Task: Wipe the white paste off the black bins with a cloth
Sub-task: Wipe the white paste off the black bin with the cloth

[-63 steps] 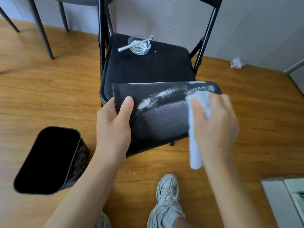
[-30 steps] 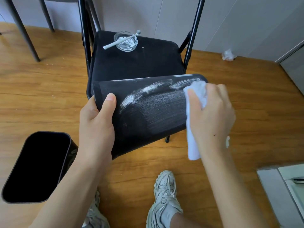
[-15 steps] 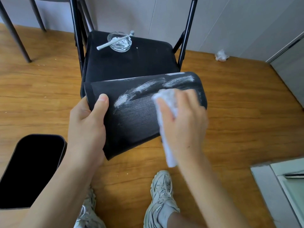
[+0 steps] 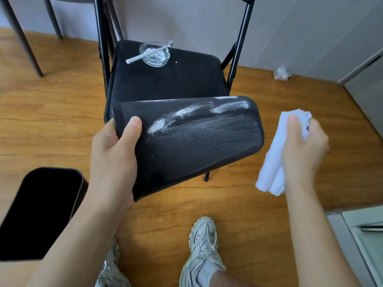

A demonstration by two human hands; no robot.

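Note:
My left hand (image 4: 114, 156) grips the rim of a black bin (image 4: 199, 141) held on its side in front of the chair, thumb on its outer wall. White paste (image 4: 186, 113) streaks the bin's upper wall; lower down only a faint haze shows. My right hand (image 4: 303, 148) is shut on a folded white cloth (image 4: 273, 162), held off the bin's right end and not touching it. A second black bin (image 4: 41, 212) stands open on the floor at the lower left.
A black folding chair (image 4: 186, 79) stands behind the held bin, with a glass dish (image 4: 154, 54) and a white brush across it on the seat. My shoes (image 4: 203, 249) rest on the wooden floor. A crumpled wrapper (image 4: 281, 73) lies by the wall.
My right hand swept the cloth left across the bin's wall, then pulled back right and off the bin. The lower wall looks cleaner; the top streaks remain. The left hand keeps its grip.

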